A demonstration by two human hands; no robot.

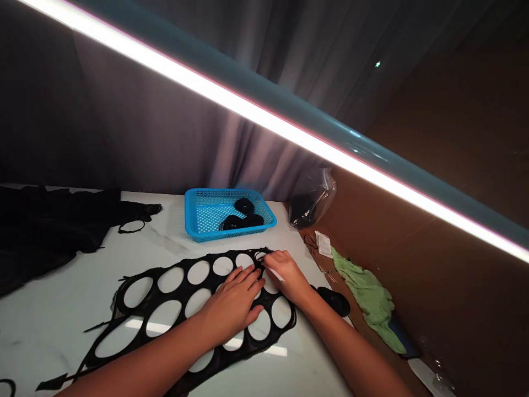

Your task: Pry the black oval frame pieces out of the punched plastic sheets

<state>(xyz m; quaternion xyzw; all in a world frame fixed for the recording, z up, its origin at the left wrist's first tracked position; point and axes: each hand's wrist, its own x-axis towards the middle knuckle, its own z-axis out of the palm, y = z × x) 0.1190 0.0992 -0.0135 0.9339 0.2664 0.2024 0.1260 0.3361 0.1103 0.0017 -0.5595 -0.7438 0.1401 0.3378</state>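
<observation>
A black fabric sheet (154, 304) with rows of large oval holes lies spread over the white table, its edges ragged and trailing strips. My left hand (236, 300) rests flat on its right half, fingers stretched out and slightly apart. At the sheet's upper right corner, my right hand (289, 278) is closed around a slim white stick (274, 273) that looks like a pen. Its tip is hidden by the fingers, near a small hole at the top edge. Just right of my right wrist lie black round pieces (336, 301), partly covered by the arm.
Behind the sheet stands a blue plastic basket (190, 220) holding black round bundles. Black cloth (49, 231) covers the table's far left. A clear bag (312, 198), a green cloth (367, 298) and a white paper tag (323, 243) lie to the right. A bright tube light (248, 113) crosses overhead.
</observation>
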